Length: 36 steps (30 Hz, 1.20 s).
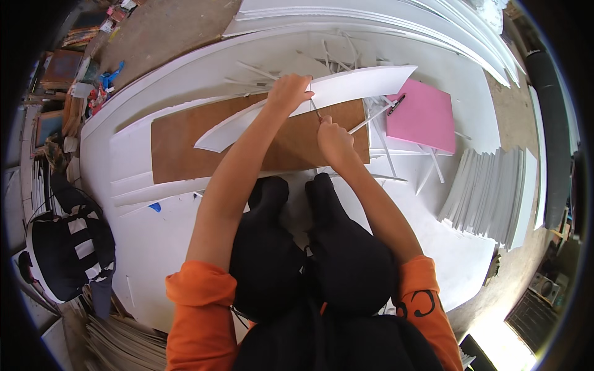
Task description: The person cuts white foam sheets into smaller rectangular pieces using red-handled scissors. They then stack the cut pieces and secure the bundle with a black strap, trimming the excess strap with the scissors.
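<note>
A long white board strip (362,83) lies slantwise over a brown board (185,145). My left hand (289,94) is closed on the strip near its middle, thumb toward the right. Just below and right of it, my right hand (336,143) grips a thin-bladed knife (316,110). The blade points up and meets the strip's near edge beside my left thumb. Most of the knife's handle is hidden in my fingers.
A pink board (424,117) with a black pen (396,104) on it lies at right. White offcuts (337,60) are scattered behind the strip. Stacked white panels (486,195) stand at right, large white sheets (371,18) at the back, and a black-and-white bag (68,247) at left.
</note>
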Tool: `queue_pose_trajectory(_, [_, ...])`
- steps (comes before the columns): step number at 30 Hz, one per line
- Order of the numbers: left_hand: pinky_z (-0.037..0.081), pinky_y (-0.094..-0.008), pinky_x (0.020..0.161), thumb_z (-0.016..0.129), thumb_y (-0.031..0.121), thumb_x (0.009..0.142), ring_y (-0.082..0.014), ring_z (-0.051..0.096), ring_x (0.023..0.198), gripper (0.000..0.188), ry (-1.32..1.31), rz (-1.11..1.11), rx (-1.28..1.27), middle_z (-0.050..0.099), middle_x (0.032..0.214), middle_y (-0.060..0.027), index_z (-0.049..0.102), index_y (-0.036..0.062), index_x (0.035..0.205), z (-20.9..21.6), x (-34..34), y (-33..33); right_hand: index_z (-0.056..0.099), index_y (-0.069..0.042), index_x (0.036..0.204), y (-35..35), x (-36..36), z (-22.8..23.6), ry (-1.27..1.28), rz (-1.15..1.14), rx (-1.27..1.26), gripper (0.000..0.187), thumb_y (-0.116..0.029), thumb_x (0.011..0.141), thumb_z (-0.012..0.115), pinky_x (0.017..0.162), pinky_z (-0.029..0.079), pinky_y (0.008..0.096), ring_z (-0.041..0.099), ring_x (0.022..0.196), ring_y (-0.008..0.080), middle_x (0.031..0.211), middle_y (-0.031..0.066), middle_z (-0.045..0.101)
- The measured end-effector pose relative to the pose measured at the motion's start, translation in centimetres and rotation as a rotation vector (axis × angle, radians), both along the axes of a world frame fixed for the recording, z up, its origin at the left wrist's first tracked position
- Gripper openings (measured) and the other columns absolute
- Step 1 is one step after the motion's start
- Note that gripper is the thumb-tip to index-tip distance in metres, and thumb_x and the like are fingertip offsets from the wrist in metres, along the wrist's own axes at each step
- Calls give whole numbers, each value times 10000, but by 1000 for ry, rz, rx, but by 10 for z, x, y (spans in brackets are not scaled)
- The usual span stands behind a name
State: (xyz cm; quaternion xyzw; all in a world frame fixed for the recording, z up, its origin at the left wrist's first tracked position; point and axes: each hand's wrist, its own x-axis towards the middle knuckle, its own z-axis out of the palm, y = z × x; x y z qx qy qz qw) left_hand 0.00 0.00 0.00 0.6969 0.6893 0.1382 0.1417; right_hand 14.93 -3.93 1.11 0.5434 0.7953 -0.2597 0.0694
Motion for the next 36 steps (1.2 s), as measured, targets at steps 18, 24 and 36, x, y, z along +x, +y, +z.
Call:
queue_pose_trajectory(18, [452,-408,620,643,265,681,-326,584,701,288,25,-62,3,606,721,-152,595,52,869,-2,7,-5,406,-7,1117,35,-30,-49,-115,-16,-166,340,-194,836,446,733,499,369,572,968,290,1071,158,563])
queue_pose_trajectory(24, [455,-408,629,644,225,694,-329,586,713,228,12,10,-10,606,728,-152,607,41,822,-1,12,-9,439,-6,1038,17,-19,-40,-58,-71,-135,273,-210,873,363,775,457,406,567,933,343,967,204,586])
queue_pose_trajectory(36, [454,-416,647,658,267,676,-341,580,725,303,25,-38,-31,605,724,-158,607,25,851,-4,5,-2,422,-9,975,-8,-3,-31,-60,4,-72,242,-224,885,359,690,488,411,604,829,340,859,204,610])
